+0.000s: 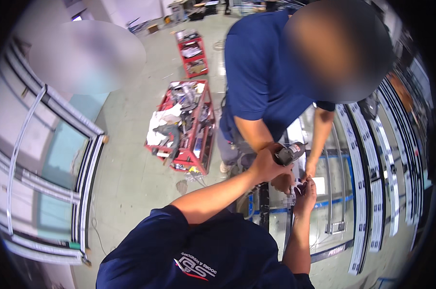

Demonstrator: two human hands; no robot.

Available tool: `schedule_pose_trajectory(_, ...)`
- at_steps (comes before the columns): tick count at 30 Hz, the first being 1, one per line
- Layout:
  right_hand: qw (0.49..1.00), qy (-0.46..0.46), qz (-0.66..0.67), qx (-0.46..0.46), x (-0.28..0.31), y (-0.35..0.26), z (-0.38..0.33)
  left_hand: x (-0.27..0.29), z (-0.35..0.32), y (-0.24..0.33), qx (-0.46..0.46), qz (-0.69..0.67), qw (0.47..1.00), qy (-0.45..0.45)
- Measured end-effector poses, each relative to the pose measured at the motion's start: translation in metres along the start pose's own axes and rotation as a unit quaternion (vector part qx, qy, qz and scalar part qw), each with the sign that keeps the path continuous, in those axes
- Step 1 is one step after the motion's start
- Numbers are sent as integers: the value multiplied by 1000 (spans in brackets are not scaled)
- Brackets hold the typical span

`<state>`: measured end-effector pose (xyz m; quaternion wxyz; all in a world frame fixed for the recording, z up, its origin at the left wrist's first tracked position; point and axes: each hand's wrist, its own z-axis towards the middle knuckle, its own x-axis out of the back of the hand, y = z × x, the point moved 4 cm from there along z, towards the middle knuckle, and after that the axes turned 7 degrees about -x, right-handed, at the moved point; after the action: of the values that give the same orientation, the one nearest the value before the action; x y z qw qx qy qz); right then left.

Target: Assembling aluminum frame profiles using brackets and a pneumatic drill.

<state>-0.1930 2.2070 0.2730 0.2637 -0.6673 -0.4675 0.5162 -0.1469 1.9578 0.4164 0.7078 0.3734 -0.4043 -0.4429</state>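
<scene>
My left hand is wrapped round a dark power drill above a pale metal profile. Close by on the right, my right hand has its fingers bent together at the profile. Whatever lies between those fingertips is too small to name. A co-worker in a dark blue shirt leans in from the far side. One co-worker's hand is just below the drill, and the other hand reaches down almost to my right fingertips. The drill's tip cannot be made out clearly.
A red tool cart loaded with tools stands left of the co-worker, with a smaller red cart behind. Long metal profiles lie at the right on a blue-edged frame. Large framed panels stand at the left. A cable trails over the floor.
</scene>
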Motion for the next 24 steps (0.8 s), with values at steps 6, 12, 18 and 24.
schedule_pose_trajectory(6, 987, -57, -134, 62, -77, 5, -14, 41, -42, -8, 45, -35, 988, 142)
schedule_pose_trajectory(12, 987, -56, -115, 96, -92, 18, -10, 79, -60, -21, 9, -57, 982, 179)
schedule_pose_trajectory(18, 987, -3, -138, 80, -106, 38, -13, 101, -76, -27, 58, -10, 983, 175)
schedule_pose_trajectory(24, 974, 2, -185, 127, -160, 63, -25, 151, -82, -48, 106, -45, 987, 111)
